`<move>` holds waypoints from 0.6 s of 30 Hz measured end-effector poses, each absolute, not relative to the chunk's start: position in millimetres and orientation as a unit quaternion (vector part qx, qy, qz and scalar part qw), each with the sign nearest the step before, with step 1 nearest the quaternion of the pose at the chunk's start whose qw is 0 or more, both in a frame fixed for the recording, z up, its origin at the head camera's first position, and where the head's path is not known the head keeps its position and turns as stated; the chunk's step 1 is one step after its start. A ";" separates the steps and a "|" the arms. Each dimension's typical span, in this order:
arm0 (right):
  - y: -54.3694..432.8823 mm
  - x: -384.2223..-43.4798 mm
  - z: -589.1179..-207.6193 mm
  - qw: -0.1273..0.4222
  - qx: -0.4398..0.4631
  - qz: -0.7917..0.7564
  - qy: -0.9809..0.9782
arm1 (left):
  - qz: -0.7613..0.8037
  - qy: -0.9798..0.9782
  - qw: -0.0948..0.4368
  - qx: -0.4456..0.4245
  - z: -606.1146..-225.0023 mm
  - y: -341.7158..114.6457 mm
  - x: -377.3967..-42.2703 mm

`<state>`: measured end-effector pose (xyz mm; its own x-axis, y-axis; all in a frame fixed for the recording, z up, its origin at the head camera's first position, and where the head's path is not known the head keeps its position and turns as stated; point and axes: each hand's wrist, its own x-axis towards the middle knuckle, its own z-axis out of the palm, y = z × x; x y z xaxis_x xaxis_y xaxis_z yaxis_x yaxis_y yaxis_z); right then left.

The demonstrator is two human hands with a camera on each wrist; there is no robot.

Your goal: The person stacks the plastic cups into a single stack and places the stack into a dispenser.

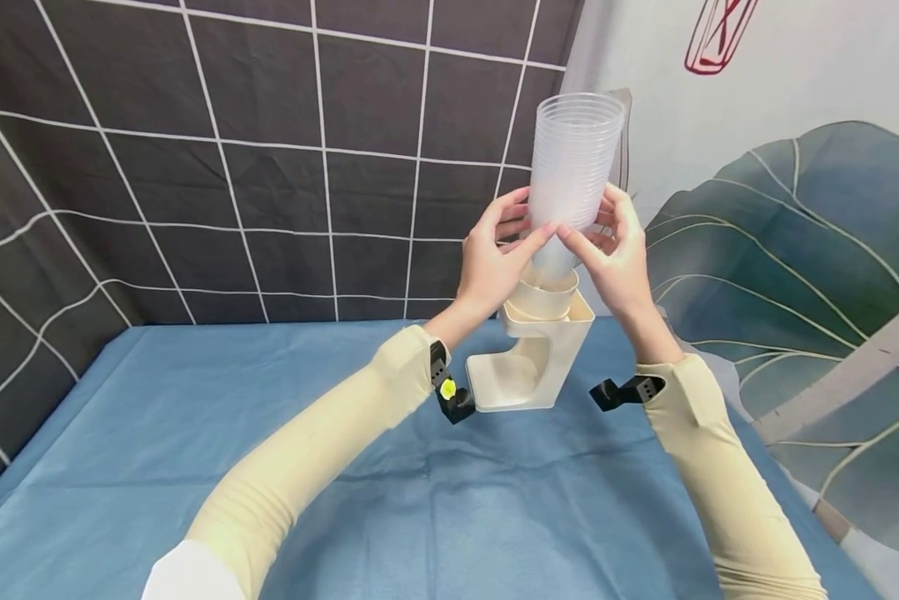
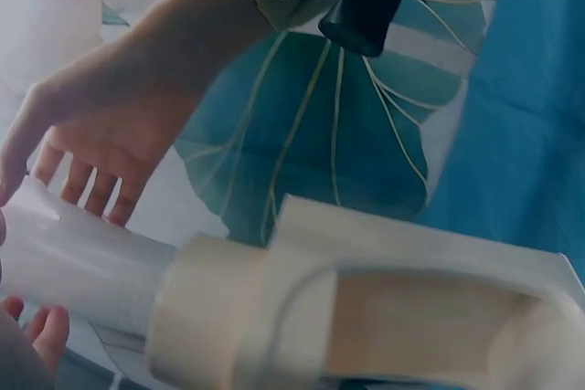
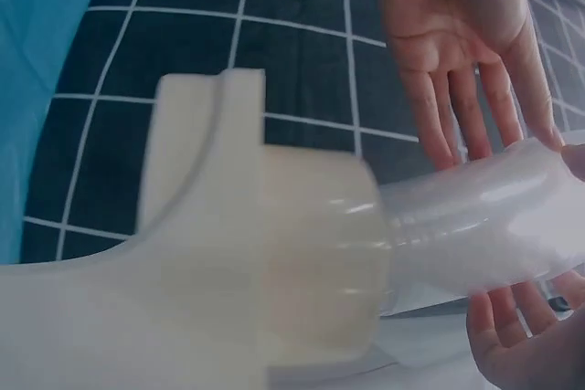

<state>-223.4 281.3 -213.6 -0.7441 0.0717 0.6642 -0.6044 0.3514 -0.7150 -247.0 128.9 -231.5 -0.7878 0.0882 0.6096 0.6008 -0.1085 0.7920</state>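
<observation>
A tall stack of clear plastic cups stands nearly upright, tilted slightly right, over a cream cup dispenser. Its lower end goes into the dispenser's round collar, as the left wrist view also shows at the collar. My left hand holds the stack's left side, and my right hand holds the right side. Both thumbs meet at the front of the cups, with the other fingers wrapped behind. In the right wrist view, the left palm faces the cups.
The dispenser's base stands on a blue cloth near the table's back edge. A dark curtain with white grid lines hangs behind. To the right is a pale cloth printed with a large leaf.
</observation>
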 end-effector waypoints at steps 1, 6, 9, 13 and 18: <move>281.7 -224.0 -216.1 0.307 0.170 0.539 -0.766 | -0.693 -0.645 0.180 -0.268 -234.5 129.1 -248.6; 282.8 -225.4 -226.0 0.286 0.143 0.526 -0.788 | -0.685 -0.659 0.167 -0.263 -245.3 127.6 -253.8; 283.0 -225.1 -230.6 0.273 0.135 0.523 -0.796 | -0.677 -0.670 0.160 -0.260 -249.8 125.8 -254.6; 283.9 -224.0 -236.0 0.257 0.123 0.515 -0.808 | -0.663 -0.686 0.152 -0.259 -257.4 123.6 -256.8; 285.6 -223.3 -241.5 0.240 0.108 0.502 -0.824 | -0.637 -0.710 0.149 -0.260 -267.0 121.3 -260.0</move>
